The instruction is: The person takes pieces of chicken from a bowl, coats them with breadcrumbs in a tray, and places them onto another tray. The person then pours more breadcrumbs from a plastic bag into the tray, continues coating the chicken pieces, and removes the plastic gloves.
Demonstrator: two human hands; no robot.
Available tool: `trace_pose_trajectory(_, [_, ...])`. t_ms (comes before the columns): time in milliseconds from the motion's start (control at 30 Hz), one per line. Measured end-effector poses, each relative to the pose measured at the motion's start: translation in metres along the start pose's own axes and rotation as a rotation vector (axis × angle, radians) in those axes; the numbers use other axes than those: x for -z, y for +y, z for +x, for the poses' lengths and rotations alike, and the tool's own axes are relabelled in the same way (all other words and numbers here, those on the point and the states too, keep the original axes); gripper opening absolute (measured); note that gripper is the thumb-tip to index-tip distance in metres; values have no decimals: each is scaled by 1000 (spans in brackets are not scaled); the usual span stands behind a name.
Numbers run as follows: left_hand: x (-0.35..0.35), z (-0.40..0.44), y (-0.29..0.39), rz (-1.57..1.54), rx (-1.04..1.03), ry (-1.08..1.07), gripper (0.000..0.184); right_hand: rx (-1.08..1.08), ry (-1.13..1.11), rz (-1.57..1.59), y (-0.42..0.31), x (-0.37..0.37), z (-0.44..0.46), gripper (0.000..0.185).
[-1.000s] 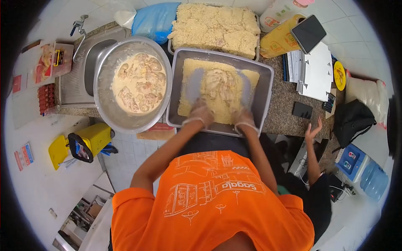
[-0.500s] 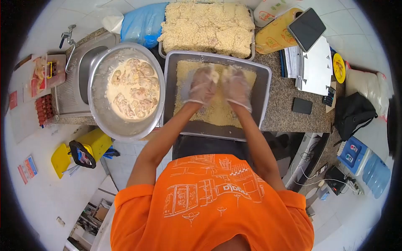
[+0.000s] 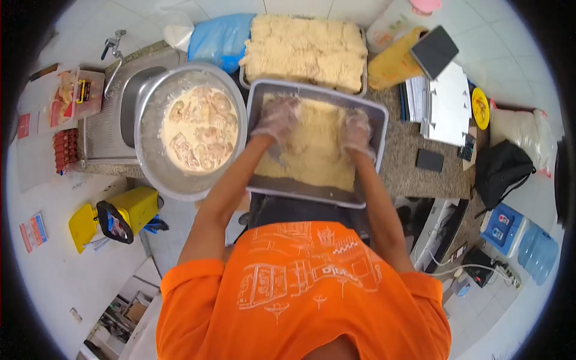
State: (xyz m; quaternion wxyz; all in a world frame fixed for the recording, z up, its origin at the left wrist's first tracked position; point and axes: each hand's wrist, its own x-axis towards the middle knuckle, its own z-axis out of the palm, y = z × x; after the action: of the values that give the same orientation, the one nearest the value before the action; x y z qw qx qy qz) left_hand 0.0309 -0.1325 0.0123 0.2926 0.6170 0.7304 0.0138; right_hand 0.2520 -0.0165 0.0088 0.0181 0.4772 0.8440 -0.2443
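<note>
A grey plastic tub [image 3: 377,144] holds pale breadcrumbs [image 3: 315,159], heaped up in the middle. Both my hands wear clear plastic gloves and are down in the crumbs, apart from each other. My left hand [image 3: 278,117] lies at the tub's left side, fingers loosely apart and partly sunk in the crumbs. By the right wall, my right hand [image 3: 358,131] touches the crumbs with its fingers uncurled and somewhat blurred. To the left, a large metal bowl [image 3: 150,162] holds raw chicken pieces [image 3: 210,135] in creamy batter.
Behind the tub stands a tray heaped with crumb-coated pieces [image 3: 306,51], beside a blue plastic bag [image 3: 219,39]. A sink [image 3: 135,102] is at the left. On the right are a phone on a stand [image 3: 434,53], papers [image 3: 447,108] and a dark flat object [image 3: 429,160].
My hands have moved apart, left hand leftward and right hand rightward, from near the middle of the tub. The whole view has shifted slightly.
</note>
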Motion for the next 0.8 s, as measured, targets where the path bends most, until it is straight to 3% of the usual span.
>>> trace_pose_trajectory(33, [-61, 12, -36, 381, -67, 33, 60, -12, -19, -2, 18, -14, -14, 51])
trace_pose_trajectory(67, [-82, 4, -34, 376, -64, 27, 60, 111, 20, -188, 39, -40, -18, 42])
trace_pose_trajectory(100, [-96, -8, -27, 296, 34, 91, 61, 229, 68, -369, 49, -54, -19, 35])
trace_pose_trajectory(133, [-105, -21, -17, 215, 134, 161, 62, 92, 23, -324, 33, -46, -36, 32])
trace_pose_trajectory(200, [-86, -76, 39, 162, 391, 125, 58, -175, -122, -203, -7, -27, -89, 29])
trace_pose_trajectory(233, [-76, -86, 54, 56, 406, 42, 50, -314, -213, -119, -17, -28, -102, 29])
trace_pose_trajectory(267, [-70, -92, 65, -53, 421, -47, 44, -318, -223, -117, -19, -37, -103, 29])
trace_pose_trajectory(300, [-72, -97, 80, -59, 428, -74, 44, -67, -456, -150, -18, -50, -113, 31])
trace_pose_trajectory(333, [-71, -90, 91, 47, 178, -317, 35, 196, -662, -175, -22, -56, -112, 32])
trace_pose_trajectory(367, [-67, -85, 96, 153, -75, -544, 30, 199, -659, -177, -25, -59, -108, 32])
trace_pose_trajectory(400, [-66, -89, 93, 151, -71, -539, 30, 112, -600, -79, -31, -60, -105, 34])
trace_pose_trajectory(467, [-60, -92, 81, -79, 66, -209, 25, -56, -467, 120, -45, -63, -89, 36])
trace_pose_trajectory(500, [-54, -92, 77, -79, 71, -205, 25, -140, -405, 220, -53, -66, -81, 38])
trace_pose_trajectory(567, [-42, -102, 75, -591, 460, 173, 21, -249, -357, 307, -85, -42, -66, 42])
trace_pose_trajectory(600, [-63, -94, 60, -591, 461, 174, 21, -267, -355, 298, -110, -13, -45, 46])
trace_pose_trajectory(633, [-103, -79, 35, -342, 430, 221, 23, -269, -354, 298, -111, -32, -26, 46])
trace_pose_trajectory(667, [-124, -73, 20, -95, 398, 266, 25, 18, -97, 13, -105, -64, -7, 48])
trace_pose_trajectory(700, [-120, -82, 20, -100, 401, 262, 25, 303, 157, -270, -100, -90, 0, 50])
trace_pose_trajectory(767, [-98, -89, 11, -375, 493, 632, 29, 383, 127, -278, -108, -108, 2, 49])
trace_pose_trajectory(800, [-98, -89, 9, -381, 508, 632, 29, 455, 69, -290, -111, -114, -4, 48])
